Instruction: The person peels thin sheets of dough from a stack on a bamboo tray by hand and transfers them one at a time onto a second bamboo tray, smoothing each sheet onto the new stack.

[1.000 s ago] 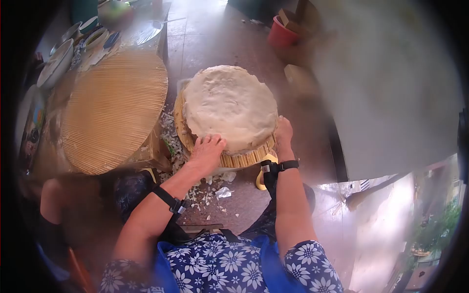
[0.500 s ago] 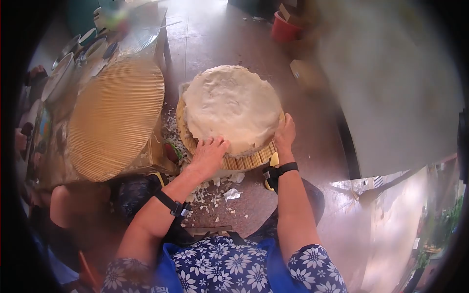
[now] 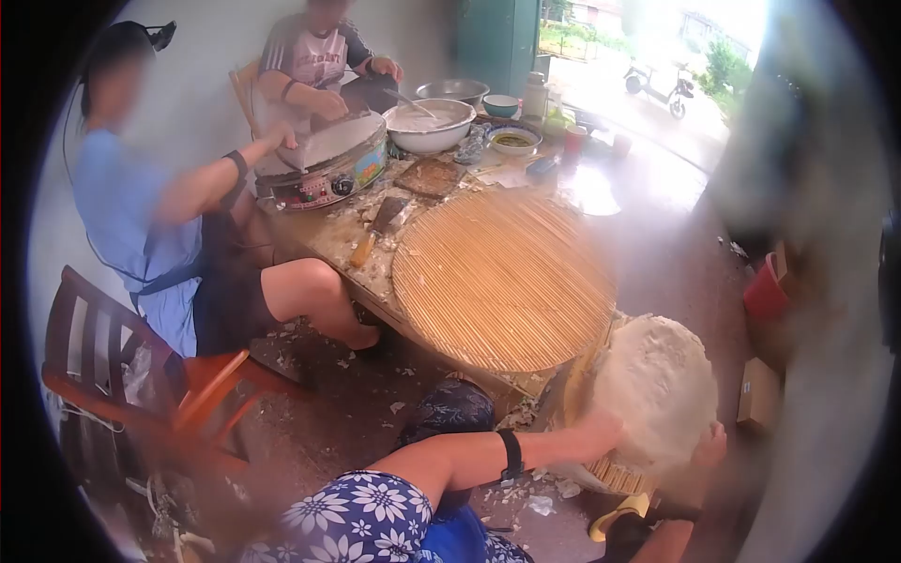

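A pale, round stack of thin pancakes [image 3: 657,380] lies on a round reed mat [image 3: 615,477] low at the right. My left hand [image 3: 601,432] touches the near left edge of the stack; its fingers are blurred. My right hand [image 3: 709,448] is closed on the right edge, with part of the hand in blur. Beside the stack, a large round reed mat [image 3: 507,281] lies bare on the table.
Two people sit at a round griddle [image 3: 324,164]. A white basin [image 3: 430,127] with a ladle, a bowl [image 3: 514,141] and a wooden-handled scraper [image 3: 380,230] are on the table. A wooden chair [image 3: 178,375] stands left; a red bucket [image 3: 765,286] stands right.
The view has swung left and up, so the stack and my hands now appear lower right. Both hands are still at the stack. The griddle and two people have come into view.
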Tool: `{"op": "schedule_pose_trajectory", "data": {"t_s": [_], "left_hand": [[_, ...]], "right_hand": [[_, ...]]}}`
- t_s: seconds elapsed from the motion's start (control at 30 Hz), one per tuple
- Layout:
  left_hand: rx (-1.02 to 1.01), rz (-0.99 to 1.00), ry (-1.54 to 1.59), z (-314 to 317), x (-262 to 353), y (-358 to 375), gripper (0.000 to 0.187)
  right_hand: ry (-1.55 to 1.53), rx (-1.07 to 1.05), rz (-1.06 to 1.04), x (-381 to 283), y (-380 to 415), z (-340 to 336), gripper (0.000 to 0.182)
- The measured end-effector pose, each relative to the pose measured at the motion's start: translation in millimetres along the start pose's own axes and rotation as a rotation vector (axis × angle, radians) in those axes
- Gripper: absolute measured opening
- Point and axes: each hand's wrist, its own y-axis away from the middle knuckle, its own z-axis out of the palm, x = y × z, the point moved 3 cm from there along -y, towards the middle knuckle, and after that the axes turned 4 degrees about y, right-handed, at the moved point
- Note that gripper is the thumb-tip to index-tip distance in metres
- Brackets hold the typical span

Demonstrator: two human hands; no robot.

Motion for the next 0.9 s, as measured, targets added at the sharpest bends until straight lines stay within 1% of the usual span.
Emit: {"op": "schedule_pose_trajectory", "data": {"t_s": [0.1,0.17,0.2,0.23,0.27,0.3,0.33,0.37,0.4,0.47,0.57,0.67,0.73,0.8,0.83,0.87,0.9], "left_hand": [[0.150,0.054,0.062,-18,-2,14,0.036],[0.156,0.020,0.015,-24,-11,20,0.038],[0.153,0.037,0.000,-26,-9,18,0.039],[0.148,0.006,0.017,-29,-8,18,0.039],[0.143,-0.028,0.030,-34,-11,20,0.039],[0.157,-0.028,0.038,-35,-13,23,0.039],[0.172,-0.041,0.044,-34,-15,26,0.039],[0.149,-0.033,0.053,-30,-18,26,0.039],[0.129,-0.029,0.062,-29,-19,27,0.038],[0.082,-0.035,0.086,-30,-20,28,0.036],[0.119,-0.004,0.140,-33,-18,34,0.033],[0.077,-0.008,0.138,-34,-19,37,0.032],[0.067,-0.017,0.120,-29,-22,34,0.031],[0.070,-0.021,0.115,-28,-22,35,0.031],[0.078,-0.020,0.120,-31,-23,38,0.030],[0.083,-0.023,0.129,-33,-24,41,0.030],[0.086,-0.026,0.125,-32,-25,42,0.030]], "right_hand": [[-0.576,-0.074,0.035,-32,-7,-10,0.023],[-0.787,-0.204,-0.037,-64,-2,-16,0.023],[-0.871,-0.245,-0.059,-76,5,-30,0.023],[-0.798,-0.226,-0.146,-97,18,-48,0.024],[-0.637,-0.224,0.022,-117,26,-58,0.025],[-0.633,-0.225,-0.018,-128,32,-65,0.025],[-0.668,-0.254,-0.010,-128,38,-66,0.025],[-0.653,-0.248,-0.044,-131,43,-70,0.025],[-0.641,-0.249,-0.031,-127,48,-73,0.024],[-0.610,-0.243,-0.009,-114,58,-75,0.024],[-0.555,-0.225,0.018,-89,73,-84,0.022],[-0.519,-0.220,0.047,-78,91,-94,0.021],[-0.516,-0.231,0.074,-83,105,-95,0.020],[-0.483,-0.245,0.023,-91,111,-87,0.020],[-0.466,-0.253,-0.002,-105,116,-87,0.020],[-0.553,-0.320,0.101,-119,122,-88,0.020],[-0.475,-0.286,-0.002,-125,123,-83,0.020]]}}
